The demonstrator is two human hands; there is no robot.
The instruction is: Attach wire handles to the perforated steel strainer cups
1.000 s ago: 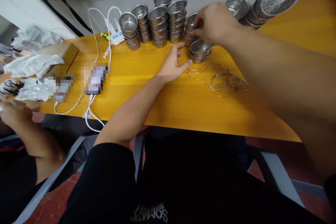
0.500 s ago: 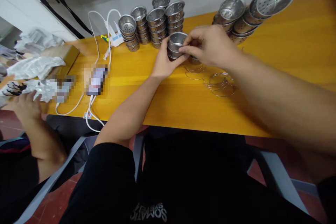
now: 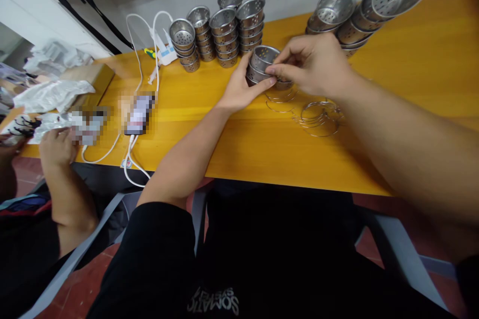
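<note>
My left hand (image 3: 239,84) is wrapped round the near-left side of a small metal cup (image 3: 258,70), its thumb along the front. Thumb and forefinger of my right hand (image 3: 310,65) are pinched together at the cup's right side; whatever is between them is too small to make out. Another perforated cup (image 3: 283,84) is partly hidden behind my right fingers. Thin wire rings (image 3: 320,118) lie on the orange table (image 3: 269,154) below my right hand.
Stacks of perforated cups (image 3: 224,40) stand behind my left hand, larger ones (image 3: 352,32) behind my right. A phone (image 3: 140,115) with white cables lies to the left. Farther left are a cardboard box (image 3: 101,79), plastic bags (image 3: 52,94) and another person's hand (image 3: 58,147).
Both my hands and the held cup have shifted slightly right in view. At the left, the other person's hand has moved right, and another hand shows at the edge.
</note>
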